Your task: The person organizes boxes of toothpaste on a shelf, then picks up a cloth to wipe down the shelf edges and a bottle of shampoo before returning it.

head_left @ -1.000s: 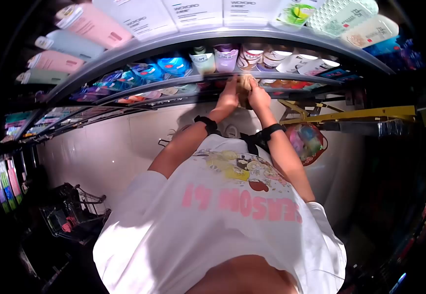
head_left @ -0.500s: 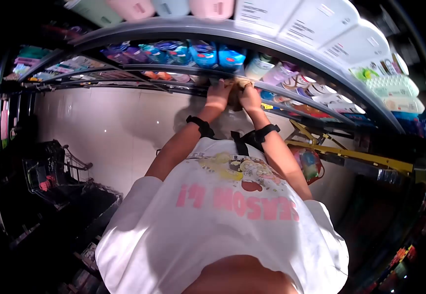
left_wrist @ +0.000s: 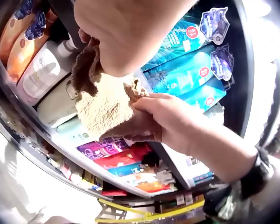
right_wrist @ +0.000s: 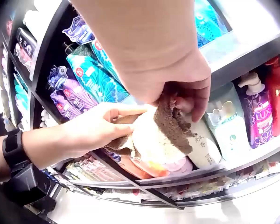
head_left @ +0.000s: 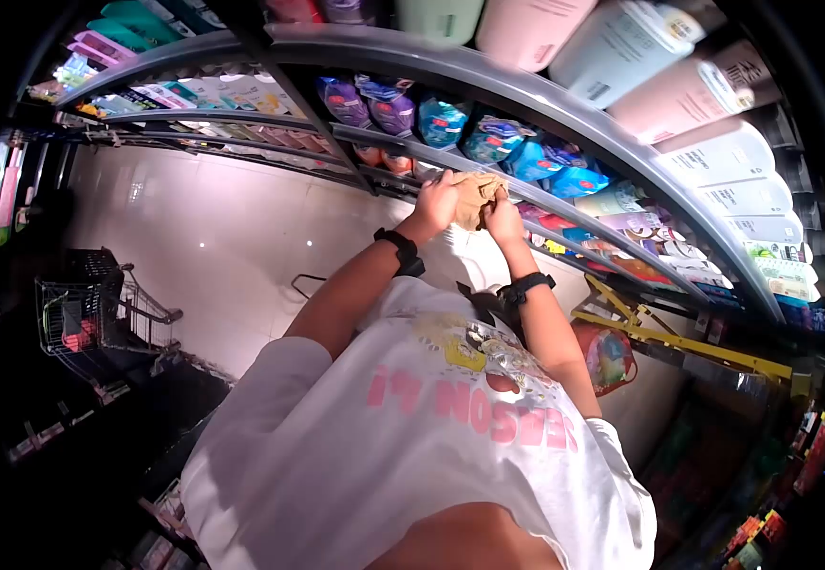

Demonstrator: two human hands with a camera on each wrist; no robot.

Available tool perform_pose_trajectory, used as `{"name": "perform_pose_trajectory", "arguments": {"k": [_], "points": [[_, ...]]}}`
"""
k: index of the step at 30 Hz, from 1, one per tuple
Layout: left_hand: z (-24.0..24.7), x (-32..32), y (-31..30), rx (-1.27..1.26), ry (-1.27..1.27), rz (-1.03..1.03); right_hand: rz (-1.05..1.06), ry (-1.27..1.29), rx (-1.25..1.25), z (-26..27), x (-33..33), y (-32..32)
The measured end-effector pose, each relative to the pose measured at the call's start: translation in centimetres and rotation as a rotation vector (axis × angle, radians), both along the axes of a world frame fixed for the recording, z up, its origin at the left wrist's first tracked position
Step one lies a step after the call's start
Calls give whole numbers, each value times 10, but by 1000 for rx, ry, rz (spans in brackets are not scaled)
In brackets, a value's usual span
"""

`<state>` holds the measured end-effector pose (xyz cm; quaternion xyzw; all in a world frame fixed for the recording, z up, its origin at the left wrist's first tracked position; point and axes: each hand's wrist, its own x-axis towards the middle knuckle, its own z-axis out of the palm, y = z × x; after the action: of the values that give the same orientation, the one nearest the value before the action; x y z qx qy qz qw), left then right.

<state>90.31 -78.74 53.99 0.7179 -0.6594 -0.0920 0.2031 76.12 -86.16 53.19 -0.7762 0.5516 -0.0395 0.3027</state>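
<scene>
Both hands hold a tan terry cloth (head_left: 476, 197) stretched between them, in front of the shelf edge in the head view. The left hand (head_left: 438, 201) grips its left side, and the right hand (head_left: 504, 220) pinches its right side between thumb and fingers. Bright light falls on the rough cloth (left_wrist: 102, 105) in the left wrist view, where its lower edge hangs loose. In the right wrist view a darker fold of cloth (right_wrist: 170, 123) bunches under the curled right fingers (right_wrist: 201, 95). Behind the cloth stand pump bottles (left_wrist: 44, 72) and blue refill pouches (left_wrist: 182, 70).
Curved shelves (head_left: 526, 104) carry pink, blue and white bottles above and pouches and bottles lower down. A yellow folding frame (head_left: 688, 332) stands at the right by a red-rimmed bag (head_left: 612, 359). A black shopping cart (head_left: 85, 313) stands at the left on the pale floor (head_left: 213, 237).
The head view has turned left, so shelf goods shift right. My hands have moved a little apart, and more of the cloth shows spread between them.
</scene>
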Motion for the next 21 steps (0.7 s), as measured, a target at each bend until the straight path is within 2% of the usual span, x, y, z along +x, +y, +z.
{"name": "perform_pose_trajectory", "arguments": {"k": [5,7,8,9,11,12,13,15,16,18,19,21], "points": [[-2,38,18,66,-7,50,61,-50,-47,-3,37,7],[-8,62,29,-117,-87,104,97,-93,-41,-1,62,13],[-1,70,34,-21,-4,124,134,-79,-42,-1,77,13],[-10,83,38,-33,-12,153,174,-52,-48,7,90,16],[-36,100,44,-237,25,170,253,123,-54,19,117,20],[-13,98,49,-40,84,331,308,133,-84,15,127,21],[-11,106,53,-54,85,379,369,140,-116,18,138,22],[-7,127,69,-102,-36,342,467,157,-45,22,165,23],[-4,138,72,-94,-47,370,501,83,-49,19,178,23],[-3,159,79,133,-99,456,548,-41,-73,-5,200,25],[5,163,84,251,-121,479,536,-44,-53,1,210,31],[15,170,89,210,-51,450,456,-68,-5,12,221,38]]}}
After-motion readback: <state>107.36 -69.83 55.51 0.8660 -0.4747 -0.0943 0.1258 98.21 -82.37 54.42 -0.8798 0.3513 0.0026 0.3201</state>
